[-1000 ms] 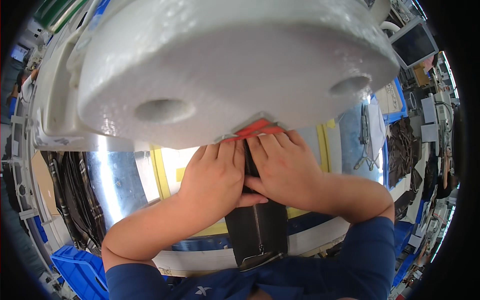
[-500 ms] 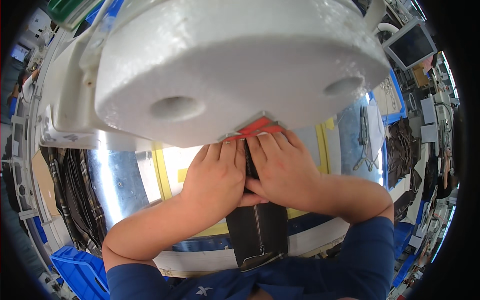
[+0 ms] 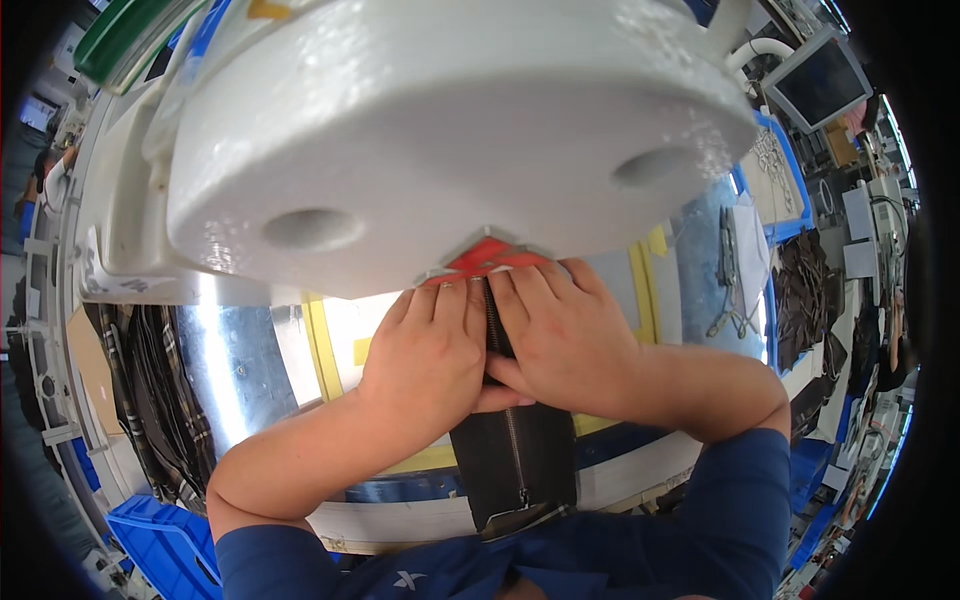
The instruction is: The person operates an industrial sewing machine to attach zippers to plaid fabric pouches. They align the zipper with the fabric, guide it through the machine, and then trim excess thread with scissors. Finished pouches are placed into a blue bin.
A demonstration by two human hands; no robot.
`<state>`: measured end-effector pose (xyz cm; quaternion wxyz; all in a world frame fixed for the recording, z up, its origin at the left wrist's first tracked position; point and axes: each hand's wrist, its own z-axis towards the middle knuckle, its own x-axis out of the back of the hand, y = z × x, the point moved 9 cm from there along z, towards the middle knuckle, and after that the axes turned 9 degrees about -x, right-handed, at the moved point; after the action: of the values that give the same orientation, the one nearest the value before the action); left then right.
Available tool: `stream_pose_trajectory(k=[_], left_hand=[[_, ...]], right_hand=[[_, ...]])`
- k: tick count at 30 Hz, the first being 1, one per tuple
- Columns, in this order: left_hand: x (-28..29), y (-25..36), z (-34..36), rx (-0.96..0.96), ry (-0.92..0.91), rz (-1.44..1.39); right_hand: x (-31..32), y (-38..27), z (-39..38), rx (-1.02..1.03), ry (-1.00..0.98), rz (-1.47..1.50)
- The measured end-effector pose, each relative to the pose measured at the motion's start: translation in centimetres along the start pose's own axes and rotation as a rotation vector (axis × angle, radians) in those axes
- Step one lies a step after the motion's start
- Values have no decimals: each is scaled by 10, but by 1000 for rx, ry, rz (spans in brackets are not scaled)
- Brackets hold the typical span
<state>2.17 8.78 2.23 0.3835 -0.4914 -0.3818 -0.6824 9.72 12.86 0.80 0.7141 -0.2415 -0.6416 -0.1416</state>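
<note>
A black strip of fabric with a metal zipper (image 3: 516, 450) runs from close to my body toward the large white machine head (image 3: 430, 170). My left hand (image 3: 428, 350) lies palm down on it, left of the zipper teeth, with fingers stretched forward. To the right of the teeth, my right hand (image 3: 560, 325) presses on the same fabric. The thumbs meet across the strip. My fingertips reach the red part (image 3: 487, 256) under the machine head, which partly hides them. The zipper's slider (image 3: 524, 497) shows at the near end.
Dark and plaid garments (image 3: 150, 400) are stacked at the left, above a blue crate (image 3: 165, 545). At the right lie thread snips (image 3: 727, 250), a blue-rimmed tray (image 3: 785, 185) and dark fabric (image 3: 803, 290). Yellow tape (image 3: 322, 350) marks the worktable.
The white machine head sits slightly farther left in view. My hands keep nearly the same place on the zippered fabric, with only a slight shift.
</note>
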Motion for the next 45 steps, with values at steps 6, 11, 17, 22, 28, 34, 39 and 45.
stream_pose_trajectory(k=[6,11,17,22,28,34,39,45], left_hand=[[1,2,1,15,-55,42],[-13,2,-4,26,-112,25],[-9,3,-3,18,-96,38],[-8,1,-6,58,-96,7],[-12,-3,-20,61,3,4],[9,-5,-79,123,-62,-146],[70,-41,-216,558,152,-137],[140,-49,-486,1155,507,547]], right_hand=[[7,4,0,20,61,41],[-1,6,1,10,36,68],[-1,6,2,1,44,37],[3,4,5,-28,55,22],[7,0,10,-10,113,20],[3,2,0,-2,175,-65],[-2,4,0,0,193,-65],[-11,12,0,-60,149,-59]])
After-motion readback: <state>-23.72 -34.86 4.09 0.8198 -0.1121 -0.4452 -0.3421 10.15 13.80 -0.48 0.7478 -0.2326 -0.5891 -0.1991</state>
